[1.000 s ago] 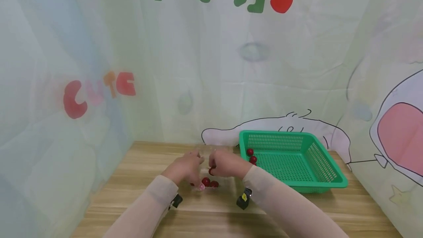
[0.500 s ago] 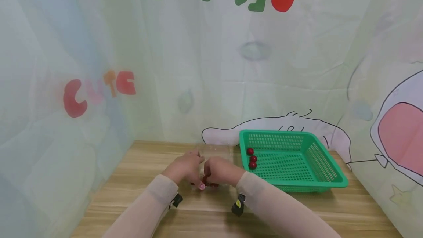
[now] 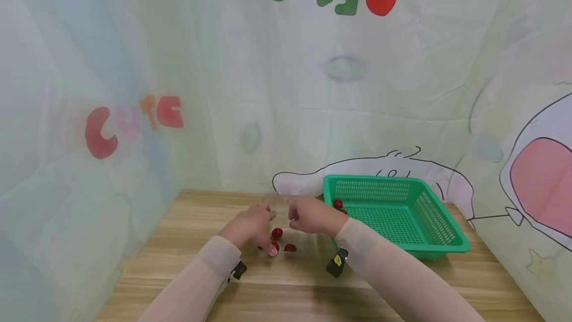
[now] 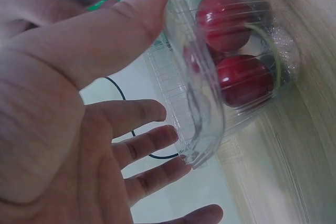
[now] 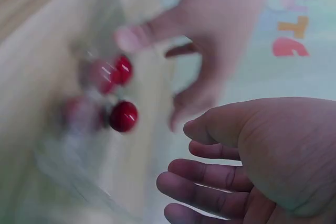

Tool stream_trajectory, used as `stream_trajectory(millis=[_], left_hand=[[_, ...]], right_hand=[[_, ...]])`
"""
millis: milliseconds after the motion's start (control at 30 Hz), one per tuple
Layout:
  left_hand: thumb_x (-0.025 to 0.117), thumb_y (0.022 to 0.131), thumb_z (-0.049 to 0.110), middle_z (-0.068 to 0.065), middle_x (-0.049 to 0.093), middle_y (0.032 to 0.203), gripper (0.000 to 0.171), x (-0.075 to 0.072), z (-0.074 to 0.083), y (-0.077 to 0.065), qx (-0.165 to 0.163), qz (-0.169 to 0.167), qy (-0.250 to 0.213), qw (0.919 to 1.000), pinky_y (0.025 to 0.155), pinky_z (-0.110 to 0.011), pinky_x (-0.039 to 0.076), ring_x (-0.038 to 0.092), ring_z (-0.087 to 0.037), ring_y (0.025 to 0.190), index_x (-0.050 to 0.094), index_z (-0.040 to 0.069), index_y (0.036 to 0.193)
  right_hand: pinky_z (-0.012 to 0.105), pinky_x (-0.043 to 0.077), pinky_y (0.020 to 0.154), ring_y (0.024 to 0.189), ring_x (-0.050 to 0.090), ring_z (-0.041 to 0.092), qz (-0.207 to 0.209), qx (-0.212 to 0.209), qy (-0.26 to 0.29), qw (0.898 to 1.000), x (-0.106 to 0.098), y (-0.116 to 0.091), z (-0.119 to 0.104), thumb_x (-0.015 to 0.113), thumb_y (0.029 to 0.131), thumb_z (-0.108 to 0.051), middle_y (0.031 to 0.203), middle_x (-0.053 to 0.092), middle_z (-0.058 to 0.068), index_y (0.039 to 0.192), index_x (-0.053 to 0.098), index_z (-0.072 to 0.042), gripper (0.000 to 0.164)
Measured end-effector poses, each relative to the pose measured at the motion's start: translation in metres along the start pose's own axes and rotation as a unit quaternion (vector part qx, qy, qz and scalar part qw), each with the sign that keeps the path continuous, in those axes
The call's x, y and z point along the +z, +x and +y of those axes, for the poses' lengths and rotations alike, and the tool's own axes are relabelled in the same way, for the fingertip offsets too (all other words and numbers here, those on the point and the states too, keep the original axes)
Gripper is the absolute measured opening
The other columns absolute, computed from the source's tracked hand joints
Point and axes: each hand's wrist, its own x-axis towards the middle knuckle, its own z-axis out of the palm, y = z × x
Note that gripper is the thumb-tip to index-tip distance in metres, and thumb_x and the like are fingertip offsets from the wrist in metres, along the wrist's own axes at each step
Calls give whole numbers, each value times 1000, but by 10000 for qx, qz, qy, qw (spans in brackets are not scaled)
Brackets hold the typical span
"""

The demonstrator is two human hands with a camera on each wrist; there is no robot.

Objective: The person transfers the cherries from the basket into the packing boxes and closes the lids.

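Observation:
A clear plastic box [image 4: 197, 124] with several red cherries [image 4: 244, 80] in it lies on the table; one cherry shows a green stem [image 4: 275, 51]. My left hand [image 3: 251, 227] is at the box's left side, its spread, fairly straight fingertips touching the wall in the left wrist view and the thumb lying along the rim. Over the box's right part hovers my right hand [image 3: 313, 215], fingers loosely bent and no cherry between them. In the right wrist view its thumb and fingers [image 5: 210, 192] are apart from the cherries, which are blurred there.
A green plastic basket [image 3: 442, 249] stands right of the box, with cherries [image 3: 338, 204] at its left end, partly behind my right hand and wrist. A printed curtain [image 3: 250, 88] borders the wooden table [image 3: 178, 272] at the back and sides.
My right hand came with a cherry, dipped into the front of the box, then drew back up and right without it. Another cherry now shows in the box. The left hand stayed put.

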Motion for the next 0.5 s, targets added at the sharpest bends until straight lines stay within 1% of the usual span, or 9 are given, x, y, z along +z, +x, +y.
stream_trajectory(millis=[67, 233, 333, 400, 500], left_hand=[[109, 74, 40, -17, 58, 160, 103, 0, 0, 1, -29, -11, -13, 10000, 120, -60, 57, 57, -36, 143, 64, 4, 160], [108, 76, 39, -19, 57, 162, 102, 2, -1, 1, -25, -21, 28, 10000, 121, -62, 56, 56, -39, 146, 63, 5, 160], [108, 75, 41, -19, 56, 165, 103, 4, -1, 3, -16, 12, 85, 10000, 122, -63, 55, 55, -40, 149, 63, 5, 161], [109, 74, 42, -20, 55, 167, 105, 5, -1, 4, -40, 39, 93, 9999, 123, -64, 54, 54, -42, 152, 63, 5, 161], [109, 74, 43, -20, 54, 169, 105, 5, 0, 4, -76, 54, 73, 9999, 124, -64, 54, 53, -42, 153, 63, 5, 161]], right_hand=[[39, 68, 87, 88, 70, 16, 31, 118, 34, 9999, -13, 0, 6, 79, 107, -19, 107, 82, 4, 113, 84, -11, 12], [42, 70, 92, 95, 74, 19, 187, 655, 93, 9976, -46, 0, 25, 78, 108, -22, 115, 83, 8, 116, 84, -10, 16], [39, 69, 91, 95, 74, 19, 367, 849, 59, 9957, -61, 1, 46, 77, 108, -23, 116, 83, 8, 116, 84, -10, 17], [39, 67, 89, 93, 72, 19, 460, 887, 55, 9950, -70, 2, 62, 75, 107, -22, 113, 83, 7, 115, 84, -9, 18], [41, 65, 92, 92, 70, 20, 471, 962, 112, 9942, -78, 2, 85, 73, 107, -21, 111, 82, 6, 115, 84, -8, 19]])
